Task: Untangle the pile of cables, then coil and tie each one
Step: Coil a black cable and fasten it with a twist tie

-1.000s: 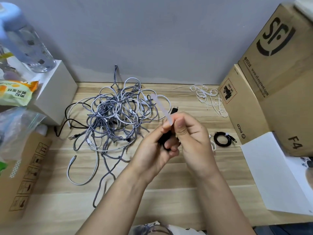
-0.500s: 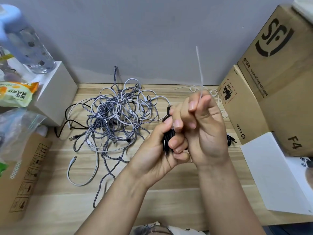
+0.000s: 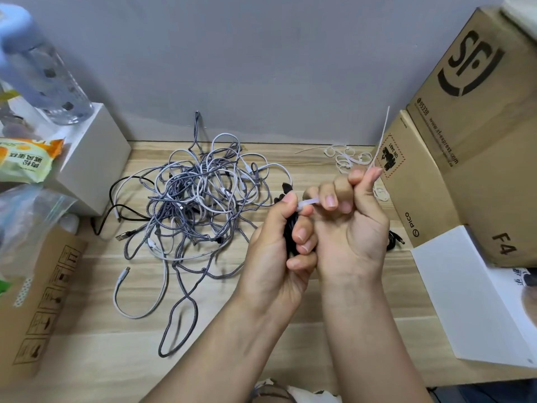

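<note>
A tangled pile of grey braided, white and black cables [image 3: 200, 199] lies on the wooden table [image 3: 116, 344] left of my hands. My left hand [image 3: 279, 251] grips a coiled black cable [image 3: 290, 231], mostly hidden in the fist. A white cable tie [image 3: 381, 138] wraps that coil; its free end sticks up from my right hand [image 3: 348, 222], which pinches it between thumb and finger. Another coiled black cable [image 3: 395, 241] lies on the table behind my right hand, partly hidden.
Loose white ties [image 3: 347, 157] lie at the back right. Cardboard boxes [image 3: 470, 135] and a white box [image 3: 476, 301] stand to the right. At left are a white box [image 3: 90, 158] with a bottle [image 3: 43, 74], a snack packet [image 3: 26, 161] and a carton [image 3: 35, 309].
My right hand has pulled the tie's free end up and out to the right, drawing the tie tight round the black coil. My left hand has kept its grip.
</note>
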